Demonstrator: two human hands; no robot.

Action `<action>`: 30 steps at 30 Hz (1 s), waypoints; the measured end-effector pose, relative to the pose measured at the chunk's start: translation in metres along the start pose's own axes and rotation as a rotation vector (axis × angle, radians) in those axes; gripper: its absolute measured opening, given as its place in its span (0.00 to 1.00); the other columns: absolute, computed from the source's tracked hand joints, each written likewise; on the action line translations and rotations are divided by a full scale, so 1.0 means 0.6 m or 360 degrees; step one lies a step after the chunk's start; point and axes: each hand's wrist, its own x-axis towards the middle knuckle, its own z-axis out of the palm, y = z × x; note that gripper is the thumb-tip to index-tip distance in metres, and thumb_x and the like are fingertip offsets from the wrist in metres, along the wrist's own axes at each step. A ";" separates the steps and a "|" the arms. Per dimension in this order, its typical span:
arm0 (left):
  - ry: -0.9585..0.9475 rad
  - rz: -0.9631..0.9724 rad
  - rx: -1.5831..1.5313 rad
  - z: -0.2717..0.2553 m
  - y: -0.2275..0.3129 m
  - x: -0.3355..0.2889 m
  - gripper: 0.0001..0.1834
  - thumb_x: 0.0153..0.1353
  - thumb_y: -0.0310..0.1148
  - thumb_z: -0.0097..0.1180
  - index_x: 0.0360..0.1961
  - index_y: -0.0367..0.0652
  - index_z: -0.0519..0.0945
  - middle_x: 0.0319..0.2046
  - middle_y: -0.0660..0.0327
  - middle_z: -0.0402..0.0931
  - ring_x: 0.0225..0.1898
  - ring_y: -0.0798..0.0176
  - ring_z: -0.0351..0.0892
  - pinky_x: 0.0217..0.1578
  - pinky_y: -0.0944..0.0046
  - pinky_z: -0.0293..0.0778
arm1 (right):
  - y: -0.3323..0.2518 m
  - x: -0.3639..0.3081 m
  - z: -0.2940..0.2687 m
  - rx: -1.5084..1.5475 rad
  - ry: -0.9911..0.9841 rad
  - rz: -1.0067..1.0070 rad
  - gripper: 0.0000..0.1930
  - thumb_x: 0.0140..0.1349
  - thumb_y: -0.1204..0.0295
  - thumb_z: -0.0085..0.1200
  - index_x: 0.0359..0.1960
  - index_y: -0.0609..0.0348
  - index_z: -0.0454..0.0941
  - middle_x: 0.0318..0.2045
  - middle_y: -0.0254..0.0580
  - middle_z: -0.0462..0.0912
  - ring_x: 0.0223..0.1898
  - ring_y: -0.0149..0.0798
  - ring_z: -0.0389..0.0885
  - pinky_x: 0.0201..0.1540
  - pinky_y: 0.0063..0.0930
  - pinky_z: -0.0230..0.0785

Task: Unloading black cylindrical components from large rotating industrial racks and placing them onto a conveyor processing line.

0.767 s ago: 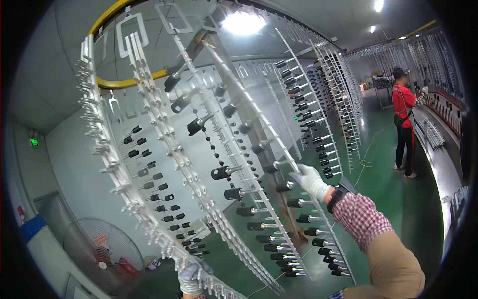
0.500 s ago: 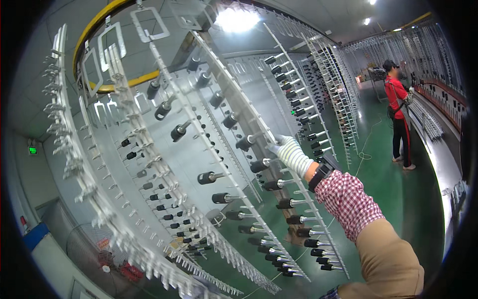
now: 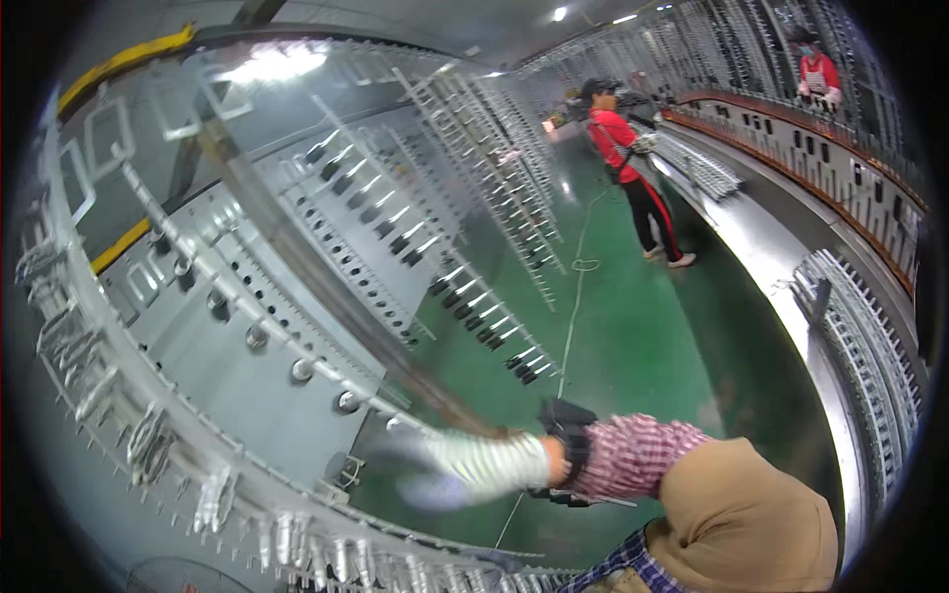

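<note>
My right hand (image 3: 465,469), in a white striped glove, reaches left at the lower middle. Motion smears its fingers, so whether they grip anything does not show. Its fingers are nearest to a slanted metal hanging rack bar (image 3: 262,321) carrying round dark-ended parts (image 3: 301,371). Left of that bar, a rack (image 3: 148,445) with many bare metal clips curves down and across the lower edge. A red checked sleeve (image 3: 643,455) and a black wrist strap (image 3: 568,435) cover my right forearm. Blue checked cloth (image 3: 618,563) shows at the bottom; my left hand cannot be made out.
A brown metal post (image 3: 326,272) slants behind the racks. Farther off hang racks with black parts (image 3: 465,296). A person in red (image 3: 618,148) stands beside a long bench (image 3: 761,257); another person (image 3: 819,79) is behind it. Metal racks (image 3: 860,346) lie at right. A cable (image 3: 573,326) crosses the green floor.
The view has swung right and down. My right hand has come away from the rack bar it was touching and moved lower left. A second person and more bench have come into sight.
</note>
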 end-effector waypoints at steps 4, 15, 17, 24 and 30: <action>-0.0354 -0.0220 0.0003 0.195 -0.106 0.071 0.20 0.47 0.42 0.47 0.36 0.37 0.70 0.29 0.52 0.73 0.31 0.57 0.72 0.35 0.59 0.68 | -0.046 -0.177 -0.033 0.0287 0.0207 0.0073 0.31 0.53 0.62 0.50 0.54 0.67 0.55 0.51 0.50 0.63 0.53 0.42 0.61 0.55 0.29 0.52; -0.1507 0.0017 -0.0060 0.594 -0.484 0.143 0.18 0.52 0.37 0.49 0.41 0.35 0.69 0.37 0.53 0.72 0.37 0.58 0.71 0.41 0.60 0.66 | -0.379 -0.585 -0.364 0.0126 0.2540 0.0206 0.29 0.55 0.45 0.36 0.44 0.61 0.62 0.28 0.43 0.71 0.24 0.38 0.73 0.28 0.28 0.69; -0.1999 -0.1019 -0.0010 0.551 -0.567 0.171 0.35 0.48 0.57 0.48 0.45 0.35 0.67 0.39 0.55 0.69 0.37 0.57 0.69 0.38 0.58 0.68 | -0.450 -0.642 -0.399 -0.0557 0.2252 -0.0154 0.31 0.53 0.46 0.40 0.44 0.64 0.62 0.26 0.43 0.69 0.28 0.35 0.70 0.33 0.29 0.65; -0.1388 -0.1587 -0.0603 0.732 -0.721 0.301 0.38 0.50 0.63 0.37 0.56 0.49 0.57 0.58 0.56 0.49 0.58 0.53 0.49 0.58 0.47 0.41 | -0.499 -0.809 -0.335 -0.1101 0.2682 -0.0719 0.31 0.52 0.46 0.43 0.44 0.64 0.63 0.26 0.38 0.65 0.26 0.32 0.61 0.34 0.29 0.55; -0.1242 -0.1569 -0.0372 0.957 -0.858 0.382 0.08 0.56 0.35 0.45 0.30 0.44 0.73 0.26 0.63 0.72 0.30 0.65 0.72 0.36 0.63 0.70 | -0.504 -0.944 -0.282 -0.1474 0.3586 -0.0967 0.31 0.51 0.44 0.44 0.41 0.64 0.65 0.28 0.38 0.67 0.29 0.33 0.65 0.39 0.32 0.61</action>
